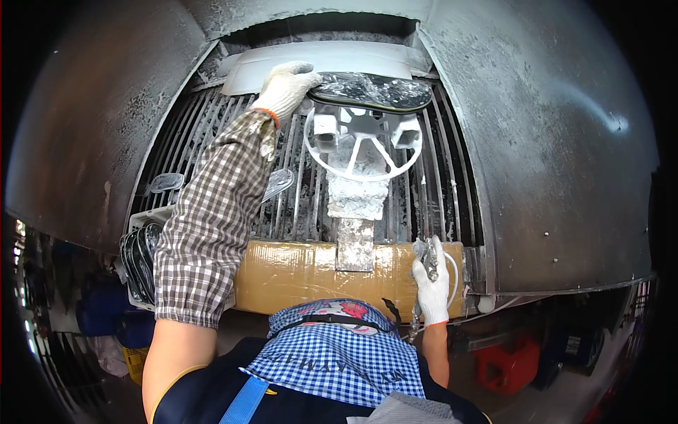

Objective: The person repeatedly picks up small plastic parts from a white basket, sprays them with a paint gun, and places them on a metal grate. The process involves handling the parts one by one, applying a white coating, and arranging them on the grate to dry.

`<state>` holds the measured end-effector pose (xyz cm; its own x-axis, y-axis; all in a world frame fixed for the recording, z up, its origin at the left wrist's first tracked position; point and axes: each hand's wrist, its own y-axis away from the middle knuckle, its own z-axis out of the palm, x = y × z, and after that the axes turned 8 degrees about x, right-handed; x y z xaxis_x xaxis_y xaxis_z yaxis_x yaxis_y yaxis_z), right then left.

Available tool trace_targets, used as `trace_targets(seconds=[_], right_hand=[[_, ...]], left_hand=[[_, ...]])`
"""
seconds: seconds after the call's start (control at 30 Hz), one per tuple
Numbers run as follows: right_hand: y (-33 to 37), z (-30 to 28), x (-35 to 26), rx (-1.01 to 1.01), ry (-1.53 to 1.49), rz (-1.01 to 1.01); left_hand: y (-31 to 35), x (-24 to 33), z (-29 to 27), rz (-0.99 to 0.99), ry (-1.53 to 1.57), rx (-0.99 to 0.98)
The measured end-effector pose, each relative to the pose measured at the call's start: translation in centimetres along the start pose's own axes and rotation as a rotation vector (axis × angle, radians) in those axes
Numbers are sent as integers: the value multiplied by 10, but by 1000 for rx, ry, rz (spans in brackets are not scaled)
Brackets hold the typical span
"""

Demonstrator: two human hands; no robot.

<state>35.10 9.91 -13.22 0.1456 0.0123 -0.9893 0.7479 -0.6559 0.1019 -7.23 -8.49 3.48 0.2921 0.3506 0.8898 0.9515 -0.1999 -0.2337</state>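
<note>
My left hand (286, 86), in a white knitted glove, closes on the left end of a black oblong piece (374, 92) with rounded ends and shiny clear film on its top. That piece lies over a white spoked turntable wheel (357, 168) with two square blocks. Under the wheel, a crusted white post (358, 199) rises above the grate. Lower right, my right hand (432, 277), gloved as well, is wrapped round a metal spray gun (428, 258). A thin white hose (453, 275) curves beside it. The gun is well apart from the black piece.
Metal booth walls (565, 162) close in on both sides. A slatted grate (282, 212) holds small clear oval pieces (167, 183). Brown taped cardboard (296, 275) covers the front edge. Several black pieces (140, 261) stand in a white crate at left. A red crate (507, 364) sits below right.
</note>
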Motion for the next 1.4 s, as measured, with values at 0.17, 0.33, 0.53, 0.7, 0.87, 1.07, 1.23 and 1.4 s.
trace_targets(seconds=[0.17,0.33,0.53,0.7,0.87,1.07,1.23,1.4], right_hand=[[-1,-1,1,0,31,-31],[-1,-2,2,-16,8,3],[-1,1,0,-8,-4,-34],[-4,1,-13,-2,-7,-44],[-16,4,-54,18,-74,-57],[-32,44,-137,-120,-330,-140],[-47,87,-183,-251,-336,-446],[-42,110,-214,-309,-388,-457]], left_hand=[[-1,0,-3,-71,11,-73],[1,-3,0,-108,-25,-94],[4,-24,-4,-53,4,10],[40,-58,-9,-46,171,287],[135,-91,21,-490,682,298],[199,-114,73,-702,1219,-133],[205,-99,100,-621,1312,-191],[204,-75,99,-698,1376,-196]])
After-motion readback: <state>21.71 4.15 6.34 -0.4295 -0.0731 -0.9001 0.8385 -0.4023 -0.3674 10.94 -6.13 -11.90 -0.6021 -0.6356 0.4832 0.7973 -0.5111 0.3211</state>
